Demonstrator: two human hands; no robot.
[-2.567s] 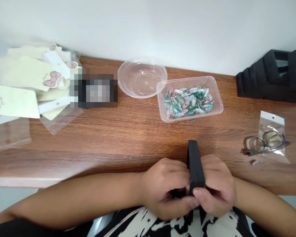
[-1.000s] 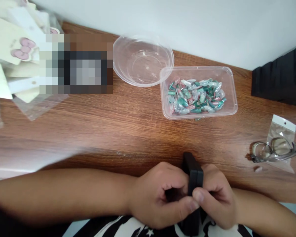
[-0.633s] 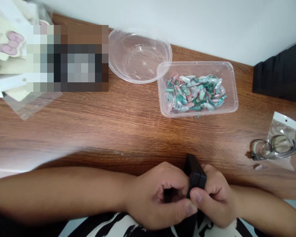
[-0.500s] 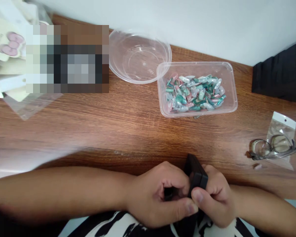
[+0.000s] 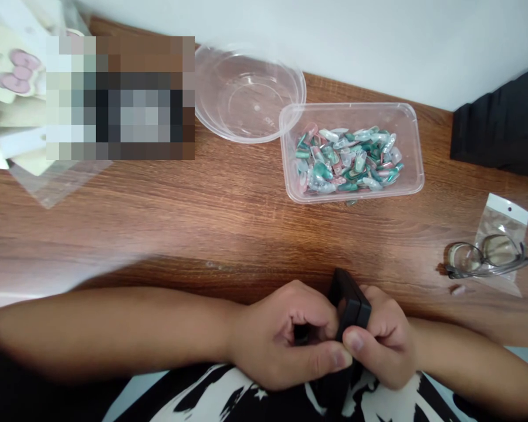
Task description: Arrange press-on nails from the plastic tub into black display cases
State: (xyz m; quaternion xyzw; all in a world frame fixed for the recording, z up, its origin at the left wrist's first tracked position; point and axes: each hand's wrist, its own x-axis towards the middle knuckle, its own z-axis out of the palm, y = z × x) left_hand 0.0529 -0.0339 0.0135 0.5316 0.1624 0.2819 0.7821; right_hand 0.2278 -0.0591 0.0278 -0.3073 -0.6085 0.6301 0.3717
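Note:
Both of my hands grip a flat black case [image 5: 352,302] at the table's near edge, above my lap. It is turned edge-on, so its faces are mostly hidden. My left hand [image 5: 286,337] has its fingers curled and its thumb pressed at the case's lower part. On the other side, my right hand [image 5: 385,340] pinches it with the thumb against the near edge. The two thumb tips almost meet. Farther off, a clear rectangular tub [image 5: 352,198] holds a pile of press-on nails [image 5: 349,158] in green, pink and clear.
A round clear lid [image 5: 250,138] overlaps the tub's left rim. Folded glasses [image 5: 488,266] lie on a small plastic bag [image 5: 504,214] at right. Packaged cards [image 5: 9,70] and a blurred-out patch are at left. A black ridged object [image 5: 501,135] stands at the back right.
The whole view has shifted slightly, so the table things sit a little higher in it. My hands keep the same hold on the black case.

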